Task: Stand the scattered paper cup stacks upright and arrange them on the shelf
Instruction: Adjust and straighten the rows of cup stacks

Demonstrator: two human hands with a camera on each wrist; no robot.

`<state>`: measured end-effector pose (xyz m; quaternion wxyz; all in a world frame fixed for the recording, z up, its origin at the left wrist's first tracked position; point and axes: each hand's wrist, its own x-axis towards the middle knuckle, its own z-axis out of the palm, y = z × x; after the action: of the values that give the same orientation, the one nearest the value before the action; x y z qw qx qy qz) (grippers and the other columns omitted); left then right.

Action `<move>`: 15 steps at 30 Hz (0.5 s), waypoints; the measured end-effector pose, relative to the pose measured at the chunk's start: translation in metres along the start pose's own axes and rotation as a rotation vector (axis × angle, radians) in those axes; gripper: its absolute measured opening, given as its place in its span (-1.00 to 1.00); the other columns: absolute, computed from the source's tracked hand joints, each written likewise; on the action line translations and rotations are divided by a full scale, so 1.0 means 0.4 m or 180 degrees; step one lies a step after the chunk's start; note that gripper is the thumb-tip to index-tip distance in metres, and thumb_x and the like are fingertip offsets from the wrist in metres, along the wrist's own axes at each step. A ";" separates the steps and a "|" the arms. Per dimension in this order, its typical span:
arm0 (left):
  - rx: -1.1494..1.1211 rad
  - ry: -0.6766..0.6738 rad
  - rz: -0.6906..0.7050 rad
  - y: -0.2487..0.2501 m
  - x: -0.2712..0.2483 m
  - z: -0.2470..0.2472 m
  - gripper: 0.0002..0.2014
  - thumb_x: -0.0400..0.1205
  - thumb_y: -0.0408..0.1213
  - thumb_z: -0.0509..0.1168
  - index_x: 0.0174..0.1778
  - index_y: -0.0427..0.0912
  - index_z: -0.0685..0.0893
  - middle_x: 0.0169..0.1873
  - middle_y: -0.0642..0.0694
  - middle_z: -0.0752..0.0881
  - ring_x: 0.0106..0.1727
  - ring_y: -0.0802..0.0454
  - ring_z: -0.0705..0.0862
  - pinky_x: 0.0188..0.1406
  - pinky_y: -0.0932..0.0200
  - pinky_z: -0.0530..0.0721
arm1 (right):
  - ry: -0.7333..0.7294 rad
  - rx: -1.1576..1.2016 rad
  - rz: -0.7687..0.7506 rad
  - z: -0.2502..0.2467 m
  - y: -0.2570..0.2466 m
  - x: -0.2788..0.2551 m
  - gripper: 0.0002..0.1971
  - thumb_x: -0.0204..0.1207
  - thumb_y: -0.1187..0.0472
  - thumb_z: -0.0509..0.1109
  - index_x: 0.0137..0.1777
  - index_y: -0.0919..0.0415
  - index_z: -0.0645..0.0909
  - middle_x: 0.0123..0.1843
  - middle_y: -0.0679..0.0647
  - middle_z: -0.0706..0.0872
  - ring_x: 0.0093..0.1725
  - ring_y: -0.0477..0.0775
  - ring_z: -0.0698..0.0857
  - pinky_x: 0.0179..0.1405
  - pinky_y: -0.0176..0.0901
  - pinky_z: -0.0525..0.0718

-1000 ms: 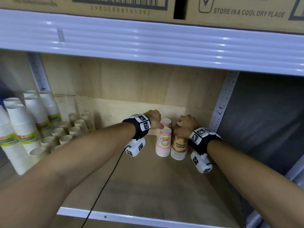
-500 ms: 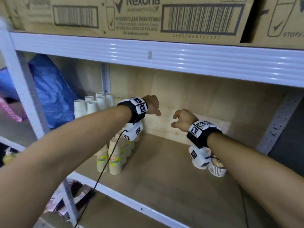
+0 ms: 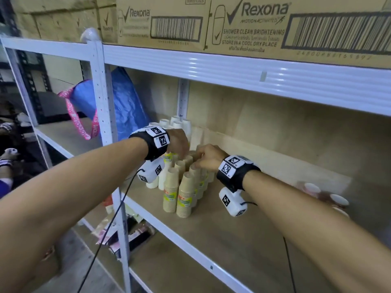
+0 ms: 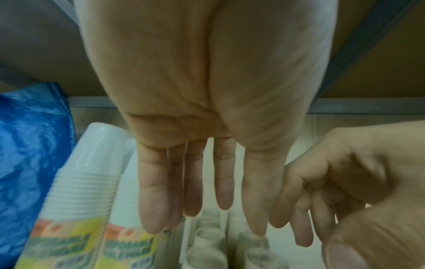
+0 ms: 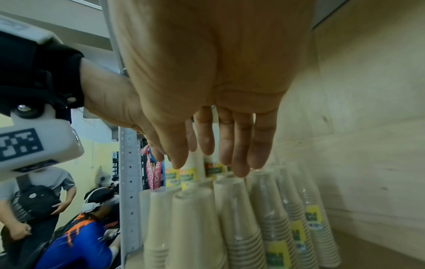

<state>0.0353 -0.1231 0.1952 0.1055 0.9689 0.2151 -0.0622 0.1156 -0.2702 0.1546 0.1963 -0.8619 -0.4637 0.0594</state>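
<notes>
Both hands hover just above the upright paper cup stacks [image 3: 184,193] clustered at the left end of the wooden shelf [image 3: 243,235]. The left hand [image 3: 178,142] has straight, relaxed fingers and holds nothing; the right hand [image 3: 208,156] hangs beside it, fingers loosely extended over the stack tops, also holding nothing. The tan stacks are tapered cones in glossy clear wrap with yellow-green labels; taller white stacks [image 3: 176,123] stand behind.
</notes>
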 end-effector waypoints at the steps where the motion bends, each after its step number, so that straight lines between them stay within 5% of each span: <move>1: 0.0068 -0.0117 0.0025 -0.006 -0.003 0.011 -0.69 0.50 -0.19 0.51 0.13 -0.22 0.79 0.00 -0.14 0.80 -0.12 -0.07 0.73 -0.10 0.08 0.76 | -0.0079 -0.0026 -0.0036 0.019 -0.008 0.003 -0.84 0.33 0.07 0.60 -0.20 0.03 0.67 -0.07 -0.01 0.64 -0.08 0.04 0.65 -0.36 -0.30 0.52; 7: -0.0294 -0.0366 -0.0005 -0.059 -0.001 0.076 -0.55 0.43 -0.34 0.56 0.26 -0.16 0.70 0.08 -0.23 0.76 -0.07 -0.13 0.76 -0.20 0.11 0.82 | -0.0295 -0.0088 -0.0115 0.087 -0.039 0.008 -0.71 0.37 0.08 0.57 0.04 0.20 0.75 -0.04 0.08 0.75 -0.08 0.07 0.72 -0.11 -0.14 0.71; 15: -0.0414 -0.0589 0.0087 -0.081 0.001 0.133 -0.60 0.48 -0.26 0.54 0.23 -0.11 0.67 -0.06 -0.36 0.78 -0.12 -0.20 0.83 -0.27 0.04 0.84 | -0.0427 -0.0304 -0.0006 0.117 -0.063 0.016 -0.72 0.37 0.15 0.58 0.05 0.25 0.76 -0.02 0.16 0.79 -0.02 0.14 0.76 -0.03 -0.10 0.74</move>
<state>0.0177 -0.1064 0.1378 0.1883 0.9530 0.1948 -0.1359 0.0865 -0.2394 0.1223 0.1234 -0.8639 -0.4790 0.0947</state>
